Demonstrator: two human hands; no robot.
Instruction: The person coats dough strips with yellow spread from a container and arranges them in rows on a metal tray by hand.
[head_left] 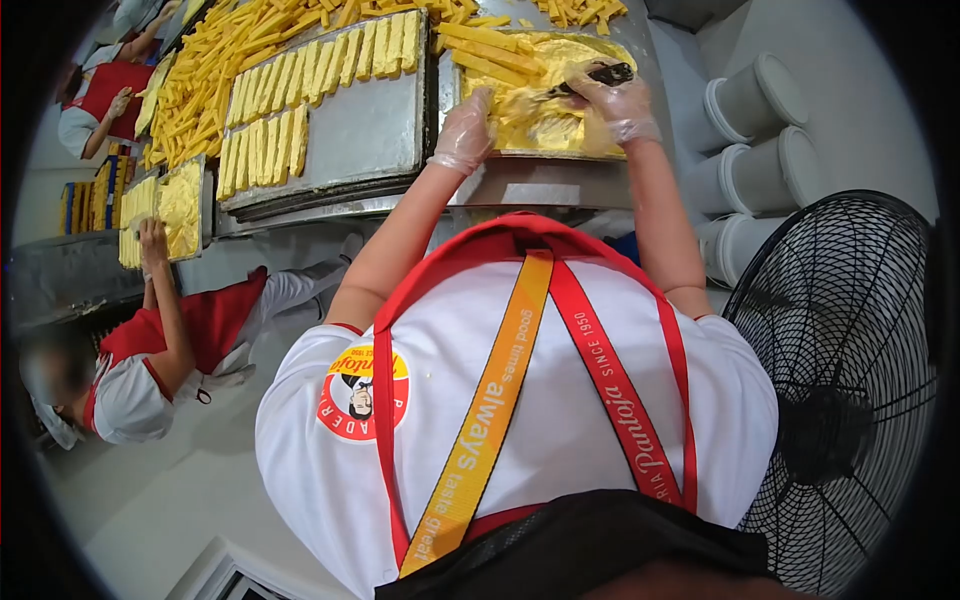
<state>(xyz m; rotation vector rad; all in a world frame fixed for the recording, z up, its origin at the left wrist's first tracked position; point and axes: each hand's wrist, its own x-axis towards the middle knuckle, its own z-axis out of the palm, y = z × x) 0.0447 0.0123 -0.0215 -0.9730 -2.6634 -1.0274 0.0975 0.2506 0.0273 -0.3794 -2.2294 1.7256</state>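
My right hand [615, 98], in a clear plastic glove, grips a black-handled tool [610, 74]. Its thin end reaches down into a soft yellow spread, and its exact kind is hard to tell. The spread covers a shallow tray [545, 154]. At the tray's left side is my left hand [466, 130], also gloved, with its fingers drawn together; whatever they hold is hidden. Several plain yellow sticks [490, 52] lie at the tray's upper left. To the left, a metal baking tray [362, 130] carries two rows of coated sticks [325, 66].
A big heap of yellow sticks [215, 75] lies behind the baking tray. White buckets [765, 100] stand at right, near a large black fan [830, 400]. At left, a co-worker's hand [152, 240] is over another tray; a second person in a red apron is farther back.
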